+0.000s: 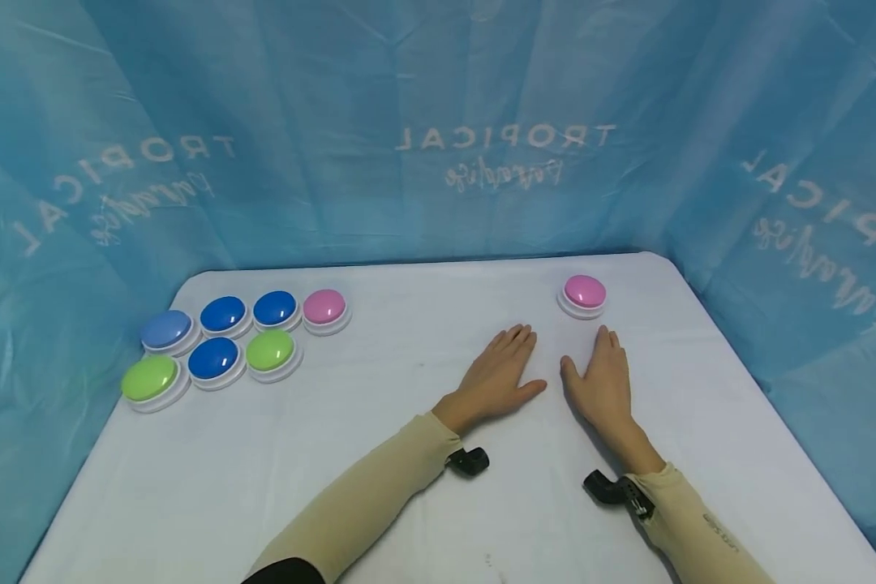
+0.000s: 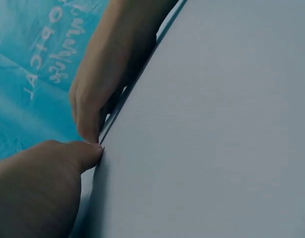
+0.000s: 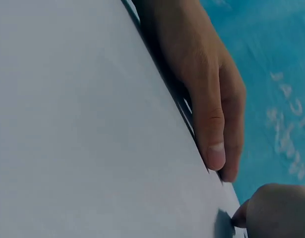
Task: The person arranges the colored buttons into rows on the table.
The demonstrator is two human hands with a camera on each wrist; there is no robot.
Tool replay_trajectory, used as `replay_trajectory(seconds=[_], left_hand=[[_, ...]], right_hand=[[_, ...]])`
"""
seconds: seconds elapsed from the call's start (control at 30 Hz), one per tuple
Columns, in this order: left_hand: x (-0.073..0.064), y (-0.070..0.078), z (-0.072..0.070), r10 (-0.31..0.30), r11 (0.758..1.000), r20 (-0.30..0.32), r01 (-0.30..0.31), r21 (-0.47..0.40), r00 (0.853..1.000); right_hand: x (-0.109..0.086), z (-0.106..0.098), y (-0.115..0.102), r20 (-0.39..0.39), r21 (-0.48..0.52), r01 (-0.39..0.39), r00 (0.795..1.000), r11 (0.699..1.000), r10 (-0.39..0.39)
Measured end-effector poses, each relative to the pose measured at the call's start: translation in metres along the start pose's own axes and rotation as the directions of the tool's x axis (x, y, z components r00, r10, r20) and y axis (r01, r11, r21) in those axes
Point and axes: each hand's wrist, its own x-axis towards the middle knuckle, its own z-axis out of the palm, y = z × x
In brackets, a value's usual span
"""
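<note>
My left hand [image 1: 495, 381] rests palm down on the white table, fingers straight and pointing away, thumb stretched out to the right. Beside it, my right hand [image 1: 600, 388] lies with its fingers extended and its thumb apart. A gap of bare cloth separates the two thumbs. Just beyond the right fingertips stands a pink dome button [image 1: 585, 292] on a white round base, apart from them. Both hands hold nothing. In the left wrist view the left hand [image 2: 40, 178] is at lower left, with the right hand [image 2: 110, 69] above. The right wrist view shows the left hand [image 3: 204, 89] and part of the right [image 3: 278, 213].
At the table's left stand several dome buttons in two rows: a light blue [image 1: 166, 329], several dark blue [image 1: 223, 314], another pink [image 1: 324, 307], and green ones [image 1: 149, 378]. White cloth [image 1: 423, 324] covers the table. Blue printed curtains [image 1: 336, 146] enclose its back and sides.
</note>
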Motion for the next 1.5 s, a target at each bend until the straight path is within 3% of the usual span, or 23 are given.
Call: replay_trajectory(seconds=[0.13,0.3,0.37,0.43,0.5,0.53,0.6,0.7,0.83,1.0,1.17,1.33,1.4,1.5], left_hand=[[-0.05,-0.012,-0.006,0.013,1.0,-0.015,-0.013,-0.011,1.0],[-0.104,-0.029,-0.013,0.001,1.0,-0.071,-0.003,-0.028,0.997],[-0.12,-0.04,-0.016,-0.034,0.999,-0.122,0.029,-0.038,0.992],[-0.133,-0.052,-0.019,-0.112,0.993,-0.171,0.104,-0.053,0.979],[-0.143,-0.064,-0.021,-0.228,0.973,-0.227,0.213,-0.091,0.947],[-0.147,-0.069,-0.022,-0.295,0.954,-0.252,0.273,-0.12,0.922],[-0.152,-0.08,-0.023,-0.418,0.908,-0.289,0.381,-0.177,0.861],[-0.155,-0.094,-0.024,-0.543,0.838,-0.337,0.472,-0.274,0.769],[-0.148,-0.108,-0.029,-0.619,0.782,-0.372,0.494,-0.381,0.692],[-0.131,-0.118,-0.032,-0.688,0.712,-0.371,0.478,-0.514,0.624],[-0.115,-0.126,-0.032,-0.724,0.673,-0.344,0.5,-0.545,0.598],[-0.112,-0.133,-0.037,-0.729,0.675,-0.356,0.525,-0.519,0.585],[-0.114,-0.134,-0.039,-0.718,0.687,-0.372,0.514,-0.513,0.589],[-0.116,-0.135,-0.04,-0.701,0.703,-0.37,0.503,-0.503,0.61]], right_hand=[[-0.021,0.013,-0.022,0.056,-0.022,0.144,0.988,0.989,-0.142],[-0.035,0.032,-0.05,0.126,-0.017,0.328,0.938,0.945,-0.323],[-0.035,0.039,-0.062,0.141,-0.01,0.377,0.918,0.926,-0.372],[-0.031,0.049,-0.075,0.154,-0.01,0.417,0.899,0.909,-0.411],[-0.026,0.06,-0.088,0.174,0.001,0.454,0.877,0.891,-0.447],[-0.023,0.066,-0.095,0.188,0.011,0.47,0.866,0.882,-0.464],[-0.015,0.079,-0.109,0.223,0.018,0.502,0.841,0.865,-0.493],[0.001,0.097,-0.13,0.267,0.041,0.541,0.804,0.84,-0.531],[0.032,0.122,-0.158,0.309,0.044,0.574,0.77,0.817,-0.558],[0.069,0.15,-0.181,0.341,0.022,0.572,0.767,0.82,-0.544],[0.086,0.164,-0.195,0.373,0.042,0.58,0.746,0.813,-0.552],[0.091,0.164,-0.205,0.371,0.107,0.597,0.718,0.795,-0.589],[0.091,0.162,-0.206,0.37,0.119,0.598,0.714,0.793,-0.594],[0.089,0.159,-0.207,0.366,0.132,0.591,0.717,0.796,-0.593]])
